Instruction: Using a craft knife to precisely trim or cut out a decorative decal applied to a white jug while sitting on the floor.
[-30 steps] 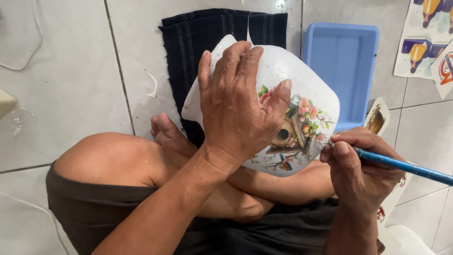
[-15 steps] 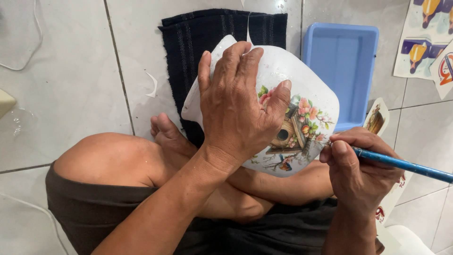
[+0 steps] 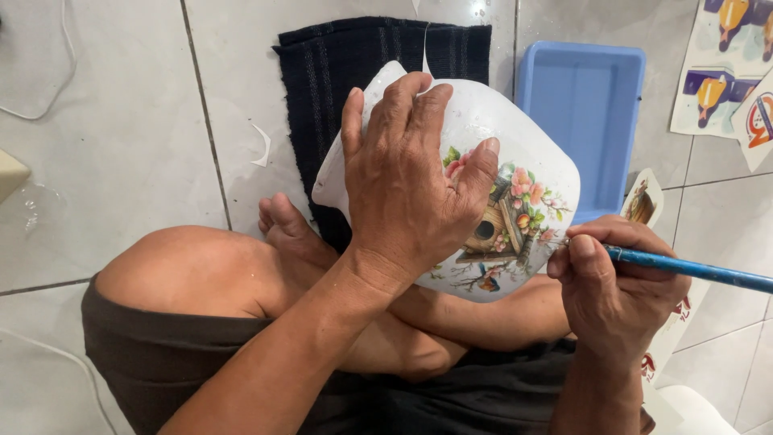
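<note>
My left hand [image 3: 407, 181] is spread over a white rounded ceramic piece [image 3: 527, 149] and holds it above my crossed legs. The piece carries a picture of a birdhouse with pink flowers [image 3: 507, 221]. My right hand [image 3: 616, 286] grips a blue-handled brush [image 3: 700, 270]; its tip is hidden by my fingers, at the right edge of the picture. My thumb rests on the white surface just above the birdhouse.
A dark striped cloth [image 3: 354, 72] lies on the tiled floor [image 3: 121, 137] under the piece. A blue plastic tray [image 3: 580, 121] sits to the right. Printed picture sheets [image 3: 729, 68] lie at the far right, one small cutout [image 3: 642, 201] near my right hand.
</note>
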